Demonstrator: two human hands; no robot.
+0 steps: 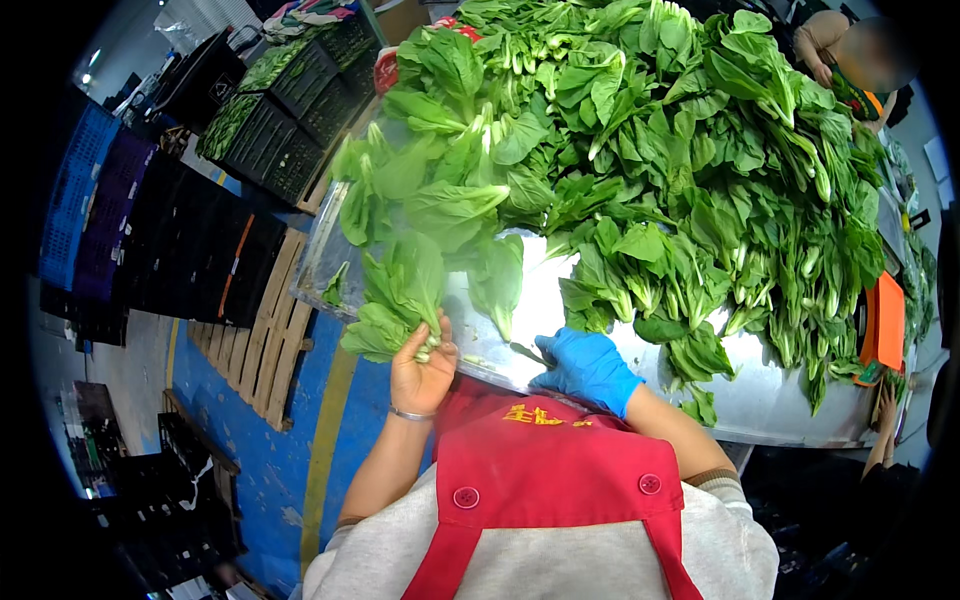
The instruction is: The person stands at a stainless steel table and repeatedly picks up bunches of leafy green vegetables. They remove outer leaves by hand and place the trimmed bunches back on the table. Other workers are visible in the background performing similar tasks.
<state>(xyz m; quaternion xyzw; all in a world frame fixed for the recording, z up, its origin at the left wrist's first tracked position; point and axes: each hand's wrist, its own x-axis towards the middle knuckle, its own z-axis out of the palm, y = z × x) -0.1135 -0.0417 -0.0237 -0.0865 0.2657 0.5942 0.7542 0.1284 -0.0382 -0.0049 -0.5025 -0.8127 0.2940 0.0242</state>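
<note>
My left hand (pixel 424 371), bare with a bracelet at the wrist, grips a small bunch of leafy greens (pixel 405 277) by its pale stem ends. The leaves fan up and out to the left, over the near left part of the metal table (pixel 772 397). My right hand (pixel 589 367), in a blue glove, is low at the table's near edge with its fingers curled. A loose leaf (pixel 529 354) lies against its fingertips; whether the hand grips it is hidden. Between the hands, a single head of greens (pixel 496 285) rests with its stem towards me.
A large heap of leafy greens (pixel 660 142) covers the table's far side. Black crates of greens (pixel 262 142) stand at the left behind a wooden pallet (pixel 259 322). An orange container (pixel 885 322) is at the right. Another person (pixel 825 45) is at the far right; a co-worker's hand (pixel 887 409) shows below.
</note>
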